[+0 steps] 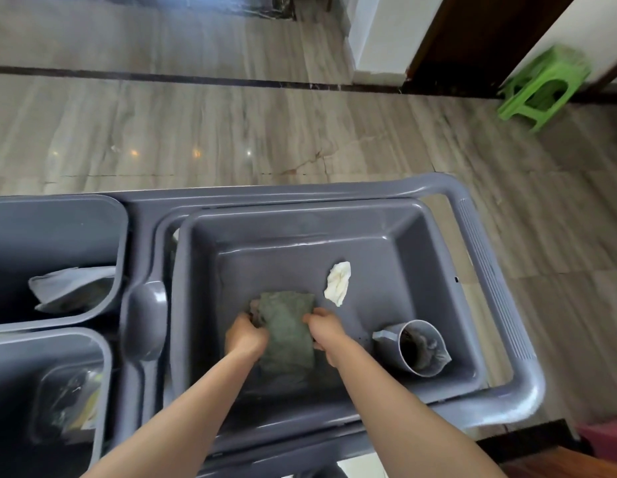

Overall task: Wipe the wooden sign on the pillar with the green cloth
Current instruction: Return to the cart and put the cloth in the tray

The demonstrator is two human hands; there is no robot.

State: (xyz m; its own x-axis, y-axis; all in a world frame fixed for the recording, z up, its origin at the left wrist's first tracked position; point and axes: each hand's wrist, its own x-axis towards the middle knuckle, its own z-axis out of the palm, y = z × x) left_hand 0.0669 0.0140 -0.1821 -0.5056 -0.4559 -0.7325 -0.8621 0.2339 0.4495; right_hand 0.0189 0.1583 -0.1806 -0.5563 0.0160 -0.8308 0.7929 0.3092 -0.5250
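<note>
The green cloth (289, 334) is held inside the grey tub (386, 236), its long axis running away from the person. It is pinched along its left edge by the left hand (245, 336) and its right edge by the right hand (326, 331), each grip closed on the fabric.

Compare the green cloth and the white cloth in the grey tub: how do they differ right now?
The green cloth is dull green, while the white cloth is cream-white. The green one is clearly larger and looks folded; the white one is a small crumpled wad. The left hand and right hand grip the green cloth; the white cloth lies untouched. Both are inside the same grey tub.
</note>
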